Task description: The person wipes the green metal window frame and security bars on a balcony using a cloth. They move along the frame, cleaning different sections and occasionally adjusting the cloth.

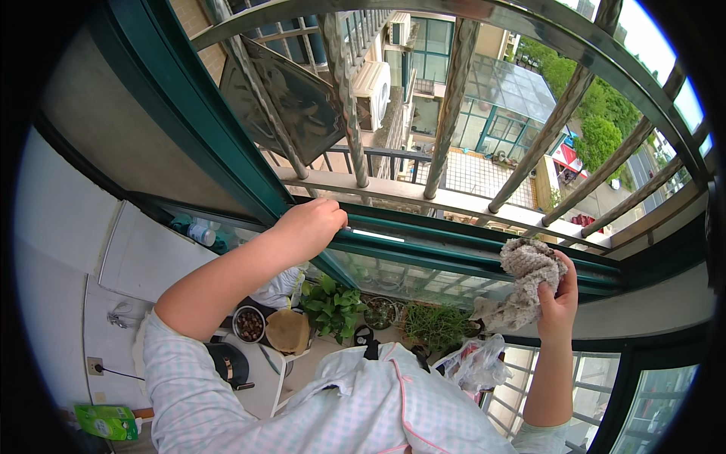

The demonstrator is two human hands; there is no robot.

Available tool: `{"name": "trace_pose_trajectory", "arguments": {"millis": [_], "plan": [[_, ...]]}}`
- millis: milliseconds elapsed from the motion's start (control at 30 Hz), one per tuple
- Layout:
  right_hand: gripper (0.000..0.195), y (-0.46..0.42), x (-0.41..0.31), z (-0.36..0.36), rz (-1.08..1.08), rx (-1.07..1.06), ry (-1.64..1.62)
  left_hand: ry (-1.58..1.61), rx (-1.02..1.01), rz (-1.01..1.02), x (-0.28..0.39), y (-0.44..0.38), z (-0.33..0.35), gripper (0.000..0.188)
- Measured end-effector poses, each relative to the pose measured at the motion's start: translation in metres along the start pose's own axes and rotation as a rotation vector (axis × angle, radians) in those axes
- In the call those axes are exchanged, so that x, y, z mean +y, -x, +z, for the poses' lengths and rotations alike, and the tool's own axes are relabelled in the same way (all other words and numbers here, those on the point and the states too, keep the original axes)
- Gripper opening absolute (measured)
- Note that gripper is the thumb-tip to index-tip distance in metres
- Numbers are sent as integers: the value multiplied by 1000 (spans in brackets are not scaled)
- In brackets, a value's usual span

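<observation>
A crumpled greyish cloth [524, 284] with a nubbly surface is gripped in my right hand [558, 292], with its tail hanging to the left. It is at the right part of the green window frame's lower track [431, 245]. My left hand [315, 218] rests on the same track farther left, beside the upright green sash frame [227, 130]. Its fingers curl down; whether they pinch something is hidden. A thin white strip [377, 234] shows on the track just right of those fingers.
Twisted metal security bars [451, 108] stand outside, with a dark panel [289, 102] leaning at left. Below the window are a leafy potted plant [332, 306], grassy plants [437, 326], a pot of brown pieces [249, 324] and a plastic bag [479, 363]. Bottles [201, 232] stand at left.
</observation>
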State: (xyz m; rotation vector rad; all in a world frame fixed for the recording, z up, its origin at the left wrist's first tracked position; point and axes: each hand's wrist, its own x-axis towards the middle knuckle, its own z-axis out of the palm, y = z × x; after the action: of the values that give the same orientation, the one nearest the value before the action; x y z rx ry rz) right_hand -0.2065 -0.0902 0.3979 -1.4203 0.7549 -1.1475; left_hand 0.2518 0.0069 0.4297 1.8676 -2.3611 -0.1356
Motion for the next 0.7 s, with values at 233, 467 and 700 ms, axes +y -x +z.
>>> {"name": "trace_pose_trajectory", "arguments": {"millis": [233,467,700], "plan": [[59,2,-4,5,-4,11,-14,-118,-140,19,4,-17,-14,18],[58,6,-1,5,-21,26,21,-323,-338,96,9,-38,-23,18],[58,8,1,11,-15,14,38,-428,-433,112,12,-49,-24,13]]}}
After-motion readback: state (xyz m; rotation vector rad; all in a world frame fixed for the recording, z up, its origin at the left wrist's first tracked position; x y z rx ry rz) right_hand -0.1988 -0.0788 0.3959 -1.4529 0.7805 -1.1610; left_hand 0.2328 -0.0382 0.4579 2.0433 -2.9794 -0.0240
